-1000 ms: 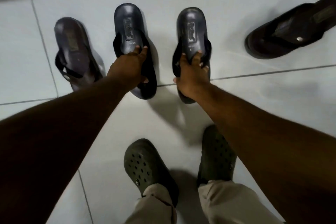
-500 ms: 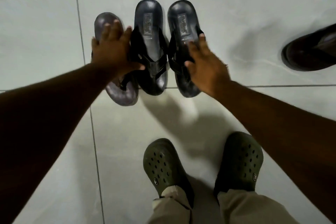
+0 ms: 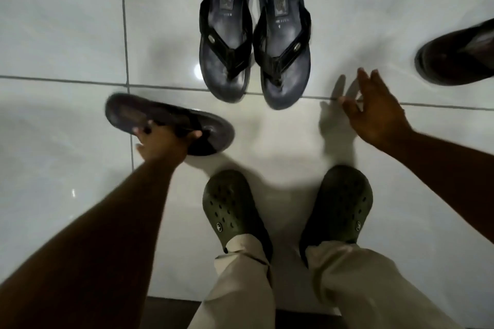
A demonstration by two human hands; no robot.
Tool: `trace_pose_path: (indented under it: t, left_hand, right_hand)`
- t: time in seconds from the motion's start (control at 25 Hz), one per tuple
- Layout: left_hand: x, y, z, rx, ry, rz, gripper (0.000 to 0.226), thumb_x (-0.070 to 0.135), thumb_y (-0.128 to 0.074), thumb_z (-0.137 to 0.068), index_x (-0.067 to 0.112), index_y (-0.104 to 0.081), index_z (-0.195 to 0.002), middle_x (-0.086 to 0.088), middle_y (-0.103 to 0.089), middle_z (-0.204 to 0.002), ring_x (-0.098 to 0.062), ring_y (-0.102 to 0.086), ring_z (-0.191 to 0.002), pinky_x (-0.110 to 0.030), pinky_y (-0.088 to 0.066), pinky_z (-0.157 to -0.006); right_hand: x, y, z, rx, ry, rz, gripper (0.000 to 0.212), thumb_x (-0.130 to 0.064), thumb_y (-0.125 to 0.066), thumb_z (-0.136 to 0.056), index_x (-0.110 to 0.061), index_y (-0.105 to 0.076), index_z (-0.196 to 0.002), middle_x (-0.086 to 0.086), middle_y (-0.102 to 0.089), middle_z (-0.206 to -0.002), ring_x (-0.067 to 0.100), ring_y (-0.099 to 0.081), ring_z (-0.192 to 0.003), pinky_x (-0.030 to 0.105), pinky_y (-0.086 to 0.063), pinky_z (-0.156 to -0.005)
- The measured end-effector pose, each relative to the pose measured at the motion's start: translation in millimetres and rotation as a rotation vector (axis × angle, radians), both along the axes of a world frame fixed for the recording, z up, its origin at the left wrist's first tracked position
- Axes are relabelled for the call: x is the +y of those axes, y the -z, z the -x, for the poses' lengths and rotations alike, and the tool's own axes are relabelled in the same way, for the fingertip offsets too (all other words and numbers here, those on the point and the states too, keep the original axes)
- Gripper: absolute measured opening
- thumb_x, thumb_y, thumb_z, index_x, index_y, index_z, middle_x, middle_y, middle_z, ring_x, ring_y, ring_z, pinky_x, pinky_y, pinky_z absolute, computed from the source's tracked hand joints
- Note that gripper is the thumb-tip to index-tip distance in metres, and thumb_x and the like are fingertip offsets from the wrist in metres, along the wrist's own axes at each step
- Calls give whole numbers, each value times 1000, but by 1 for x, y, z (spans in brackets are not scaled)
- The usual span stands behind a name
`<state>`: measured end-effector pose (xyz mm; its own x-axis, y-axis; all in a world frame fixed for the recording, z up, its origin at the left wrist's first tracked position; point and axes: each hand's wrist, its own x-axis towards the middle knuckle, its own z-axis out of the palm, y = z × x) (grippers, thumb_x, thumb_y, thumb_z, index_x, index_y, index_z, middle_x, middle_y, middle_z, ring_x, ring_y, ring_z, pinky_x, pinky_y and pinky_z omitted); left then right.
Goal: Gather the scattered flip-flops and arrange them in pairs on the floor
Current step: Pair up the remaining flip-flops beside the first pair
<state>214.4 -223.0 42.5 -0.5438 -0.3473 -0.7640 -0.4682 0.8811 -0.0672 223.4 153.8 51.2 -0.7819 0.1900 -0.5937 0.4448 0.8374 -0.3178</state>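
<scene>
A glossy white tiled floor [image 3: 66, 35] lies under you, crossed by dark grout lines, with a darker strip along the bottom edge of the view. Your left arm reaches up from 7 o'clock, and your left hand [image 3: 163, 143] is curled around the near edge of a grey-brown flip-flop [image 3: 165, 121], fingers wrapped over its strap area. That sandal lies crosswise at about 9 o'clock, its long axis running left to right; it is blurred, so you cannot tell whether it rests on the tile or is lifted clear of it. Your left grip is closed on it.

Your right arm comes in from 3 o'clock, and your right hand [image 3: 374, 112] hovers over the floor with fingers spread and palm down, holding nothing, its shadow falling on the tile just to its left. Its fingertips are smeared by motion.

At 12 o'clock a dark blue pair of flip-flops [image 3: 254, 35] stands side by side, edges nearly touching, toes pointing toward you and ending at a grout line. At 2 o'clock a dark brown flip-flop [image 3: 454, 56] is cut off by the right edge, so only one end shows.

At 6 o'clock your own feet wear dark green perforated clogs [image 3: 232, 211] below beige trouser legs [image 3: 240, 288].
</scene>
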Motion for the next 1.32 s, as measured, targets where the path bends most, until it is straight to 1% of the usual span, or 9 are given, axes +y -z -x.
trace_pose_path:
  t: [0.24,0.4,0.64,0.84,0.96,1.08,1.16,1.24,1.32]
  left_hand:
    - [138,3,-66,-26,-128,-184,70,60,-48,-88,10,-52,-136,-36,-6,-157,-53,-16,-142,-55,-20,-116]
    - [218,-15,-97,-127,51,-281,70,59,-42,-91,8,-49,-138,-36,-3,-157,-53,-12,-144,-56,-15,-117]
    - [301,-14,-85,-204,25,-182,72,54,-47,-92,3,-39,-143,-31,1,-159,-46,-8,-147,-52,-10,-120]
    - [324,-14,-77,-262,-93,-163,79,57,-45,-91,2,-31,-146,-32,-7,-159,-44,-10,-148,-53,-18,-118]
    - [364,-11,-72,-308,-191,-245,76,57,-44,-91,5,-34,-146,-31,-26,-155,-44,-21,-145,-53,-25,-114]
    - [413,-18,-65,-289,-165,-369,68,51,-43,-94,2,-41,-142,-31,-37,-149,-47,-27,-142,-54,-26,-116]
    - [430,-13,-46,-239,-104,-325,75,55,-40,-93,-2,-38,-142,-31,-35,-150,-47,-23,-143,-52,-17,-118]
    - [431,2,-16,-139,8,-279,77,59,-39,-91,-1,-43,-139,-33,-34,-150,-47,-25,-142,-50,-17,-117]
    - [426,19,9,-36,304,-251,77,64,-39,-85,3,-55,-130,-34,-42,-144,-48,-37,-135,-49,-24,-114]
  right_hand:
    - [59,4,-5,94,70,-80,76,-52,-44,-91,-17,-12,-151,19,-11,-160,36,-11,-147,56,-18,-116]
    - [113,6,-16,97,157,-200,80,-54,-46,-90,-17,-9,-151,18,-9,-160,44,-8,-145,66,-20,-108]
    - [185,5,-15,42,197,-273,93,-58,-52,-85,-18,-1,-151,16,1,-161,50,-2,-143,73,-18,-105]
    - [213,25,29,0,141,-212,95,-63,-50,-83,-23,3,-151,11,4,-162,52,2,-143,73,-13,-106]
    - [231,37,47,-93,42,-244,87,-64,-39,-87,-14,-6,-151,20,-5,-160,44,-7,-145,63,1,-115]
    - [261,40,27,-116,-105,-190,86,-73,-27,-77,-26,-16,-148,16,-7,-160,45,-7,-145,69,-2,-112]
    - [295,37,6,-143,-127,-211,93,-84,-21,-67,-34,-26,-144,10,-12,-161,45,-6,-145,71,-6,-110]
    - [323,24,-8,-169,-59,-234,88,-88,-30,-69,-35,-38,-139,5,-22,-159,42,-10,-145,66,-7,-113]
    - [331,6,-10,-163,11,-216,76,-74,-46,-79,-18,-54,-131,16,-42,-147,43,-31,-137,56,-20,-115]
